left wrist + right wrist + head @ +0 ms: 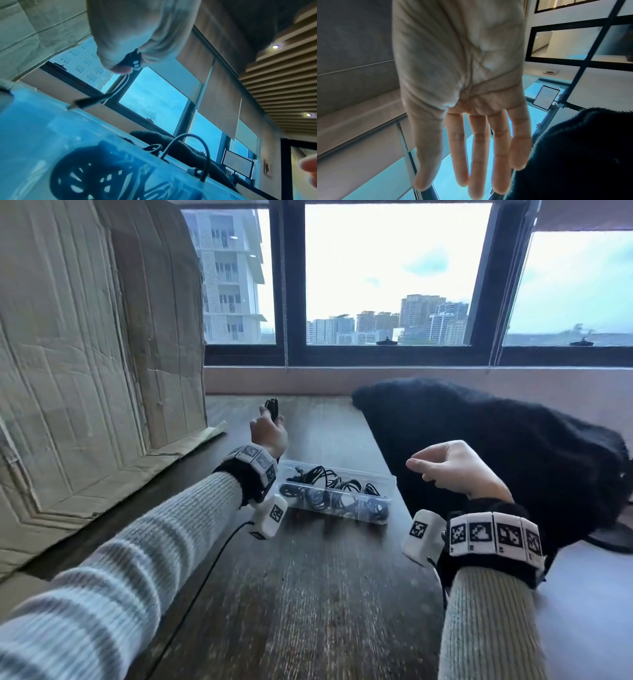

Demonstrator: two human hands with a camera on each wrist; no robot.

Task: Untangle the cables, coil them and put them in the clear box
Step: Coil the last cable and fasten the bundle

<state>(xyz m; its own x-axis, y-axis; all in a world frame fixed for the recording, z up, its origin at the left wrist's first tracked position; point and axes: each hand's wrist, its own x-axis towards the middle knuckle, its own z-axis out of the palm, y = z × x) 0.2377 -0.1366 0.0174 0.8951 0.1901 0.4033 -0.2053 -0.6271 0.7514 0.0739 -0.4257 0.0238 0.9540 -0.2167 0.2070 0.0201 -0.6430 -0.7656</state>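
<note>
On the dark wooden table [308, 594] stands the clear box [359, 471], holding several coiled black cables [337, 494]. My left hand [270, 419] is raised just beyond the box's left end and grips a small bundle of black cable [273, 406]. In the left wrist view the fingers pinch that cable bundle [133, 62], and its plug end [85, 103] dangles over the box [34, 128]. My right hand [416, 462] hovers right of the box, holding nothing. The right wrist view shows that hand's [477, 162] palm with its fingers straight.
A large cardboard box [85, 354] fills the left side of the table. A black fuzzy garment [513, 440] lies at the right, under and behind my right hand. A window sill and wall run along the far edge.
</note>
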